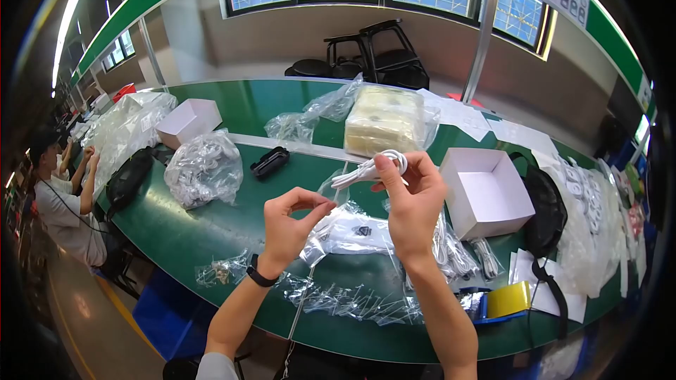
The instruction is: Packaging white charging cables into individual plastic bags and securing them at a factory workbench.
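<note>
Raised above the green table (232,239), my right hand (415,200) is closed round a coiled white cable (367,171), the thumb lying on top of the loops. My left hand (290,222) is just left of the cable, thumb and forefinger pinched together. Whatever is in that pinch is too small to make out; a thin clear strip shows beside the fingertips. Below both hands lie flat clear plastic bags (359,234). Several bundled white cables (454,257) rest beside my right forearm. Nearer me, thin clear strips (352,304) are spread along the table edge.
An open white box (486,193) stands right, with a black bag (546,211) beside it. Behind are a wrapped cream stack (384,119) and a black case (270,162). A bag of white cables (204,169) lies left. A co-worker (67,204) sits far left.
</note>
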